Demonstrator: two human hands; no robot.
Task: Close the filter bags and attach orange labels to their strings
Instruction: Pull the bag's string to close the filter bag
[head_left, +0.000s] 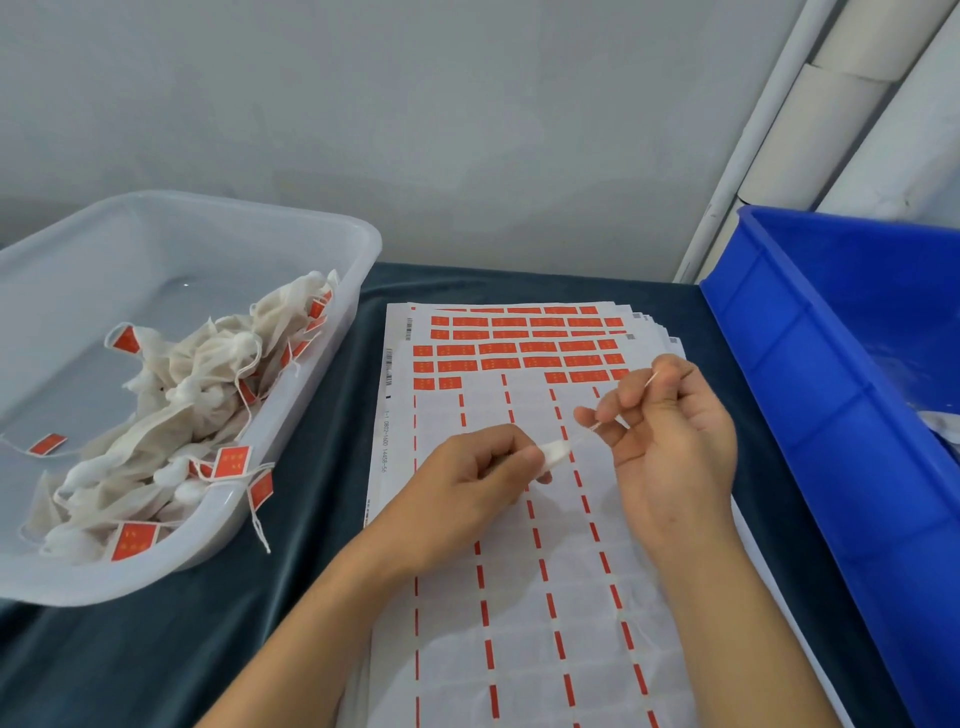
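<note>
A white label sheet carries a printed code sideways along its left margin, at about nine o'clock; it seems to read "1-1 0802-1600 14458-56". Small barcodes near its top edge are illegible.

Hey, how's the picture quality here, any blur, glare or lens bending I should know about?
Head view: soft, even light with faint shadows; the wide lens bows the clear tub and blue bin edges; a small glint sits on the tub floor; fine print on the label sheet is unreadable; the string between left hand and right hand is thin and slightly smeared.
</note>
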